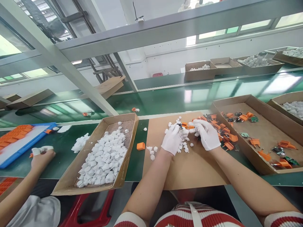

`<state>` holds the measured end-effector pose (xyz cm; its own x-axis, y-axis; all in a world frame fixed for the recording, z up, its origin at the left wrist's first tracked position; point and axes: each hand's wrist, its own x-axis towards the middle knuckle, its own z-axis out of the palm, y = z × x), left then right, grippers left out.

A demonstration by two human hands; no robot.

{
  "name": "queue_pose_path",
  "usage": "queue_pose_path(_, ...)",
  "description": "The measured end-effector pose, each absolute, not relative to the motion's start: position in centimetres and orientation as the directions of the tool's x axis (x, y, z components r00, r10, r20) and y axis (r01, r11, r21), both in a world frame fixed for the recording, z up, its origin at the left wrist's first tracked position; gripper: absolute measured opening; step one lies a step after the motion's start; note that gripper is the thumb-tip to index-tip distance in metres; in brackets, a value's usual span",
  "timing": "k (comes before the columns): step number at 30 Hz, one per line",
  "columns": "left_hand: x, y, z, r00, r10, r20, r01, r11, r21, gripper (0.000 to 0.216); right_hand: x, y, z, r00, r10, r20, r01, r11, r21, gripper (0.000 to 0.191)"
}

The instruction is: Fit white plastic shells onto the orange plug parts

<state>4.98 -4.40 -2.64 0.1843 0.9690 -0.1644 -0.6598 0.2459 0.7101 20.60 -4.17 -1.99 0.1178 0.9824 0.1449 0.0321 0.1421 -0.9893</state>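
Observation:
My left hand [170, 141], in a white glove, is closed with its fingertips round a small part that shows only a dark, metallic bit; the rest is hidden. Close beside it, my right hand [208, 136], also gloved, has its thumb and fingers pinched together. What lies between them is too small to make out. An orange plastic housing [186, 125] shows between the two hands. Around my left hand, small white caps [186, 148] lie scattered on a brown cardboard sheet [189, 173]. A pile of orange plug housings with dark parts [228, 136] lies beyond my right hand.
At left stands a cardboard tray [127, 157] of white caps. Another cardboard tray [251, 151] at right holds orange housings and green circuit boards. A single orange housing [140, 146] lies between. At far left, a co-worker's hand [42, 156] is near a blue tray [14, 159].

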Motion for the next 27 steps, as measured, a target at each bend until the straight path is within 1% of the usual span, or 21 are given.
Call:
queue_pose_path(2,5.0,-4.4,-2.9,0.191,0.971,-0.147,-0.649,0.237,0.723,0.027,20.3,-4.4,-1.9,0.154,0.969,0.192,0.011,0.193,-0.981,0.046)
queue_pose_path(5,5.3,-4.6,-3.0,0.245,0.962,-0.117,-0.621,0.249,0.744,0.031,20.2,-4.9,-2.0,0.120,0.953,0.278,0.046,0.274,-0.961,0.039)
queue_pose_path(7,5.6,-4.9,-3.1,0.286,0.953,-0.102,-0.617,0.265,0.741,0.032,20.2,-5.2,-2.1,0.066,0.925,0.374,0.153,0.361,-0.920,0.034)
queue_pose_path(9,6.0,-5.2,-3.2,0.318,0.945,-0.074,-0.622,0.267,0.736,0.032,20.3,-5.5,-2.2,0.001,0.885,0.465,0.283,0.445,-0.849,0.031)
queue_pose_path(11,6.4,-5.3,-3.3,0.330,0.943,-0.041,-0.636,0.255,0.729,0.032,20.5,-5.7,-2.2,-0.068,0.853,0.518,0.395,0.499,-0.771,0.030)
queue_pose_path(13,6.6,-5.4,-3.5,0.311,0.950,-0.023,-0.652,0.231,0.722,0.034,20.5,-5.8,-2.3,-0.112,0.834,0.540,0.475,0.522,-0.708,0.030)
queue_pose_path(15,6.8,-5.4,-3.6,0.274,0.961,-0.042,-0.645,0.216,0.733,0.036,20.6,-5.7,-2.6,-0.145,0.823,0.549,0.530,0.533,-0.660,0.033)
queue_pose_path(18,6.7,-5.4,-3.6,0.234,0.968,-0.096,-0.588,0.219,0.779,0.040,20.9,-5.4,-3.3,-0.212,0.780,0.589,0.578,0.586,-0.568,0.043)
queue_pose_path(21,6.3,-5.4,-3.5,0.219,0.969,-0.118,-0.556,0.223,0.800,0.036,21.0,-5.2,-3.7,-0.320,0.706,0.632,0.589,0.671,-0.451,0.055)
queue_pose_path(24,6.0,-5.3,-3.7,0.207,0.970,-0.129,-0.538,0.223,0.813,0.030,20.8,-5.2,-3.4,-0.389,0.676,0.625,0.616,0.696,-0.369,0.062)
queue_pose_path(27,5.9,-5.2,-3.9,0.176,0.975,-0.135,-0.504,0.207,0.839,0.030,20.4,-5.2,-3.0,-0.421,0.678,0.602,0.645,0.691,-0.327,0.066)
